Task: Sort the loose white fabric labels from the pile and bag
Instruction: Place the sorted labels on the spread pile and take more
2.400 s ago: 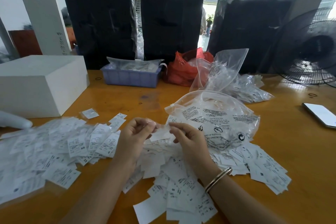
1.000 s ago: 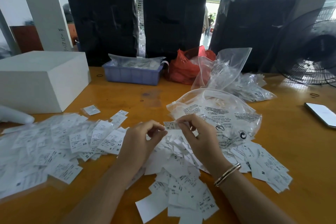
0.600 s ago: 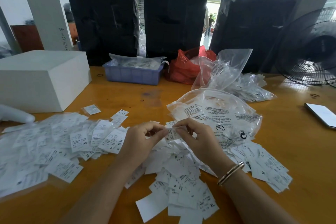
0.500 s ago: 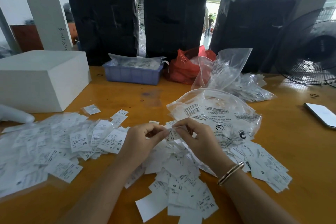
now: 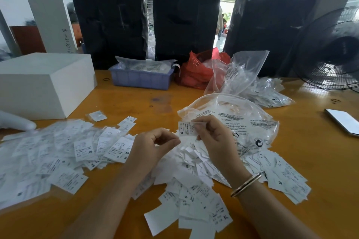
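Note:
On the orange table, loose white fabric labels lie heaped in front of me. A clear printed plastic bag with more labels sits just behind the heap. My right hand pinches one label marked M and holds it upright above the heap. My left hand hovers beside it, fingers curled, thumb meeting forefinger just under that label; I see nothing between them. A wider spread of labels with size marks lies to the left, partly under clear film.
A white box stands at the back left. Behind are a blue tray, a red bag and more clear bags. A phone lies at the right, near a black fan. Black wrapped bundles line the far edge.
Both hands were holding a label together over the heap. Now my right hand has lifted the M label slightly and my left hand has come off it.

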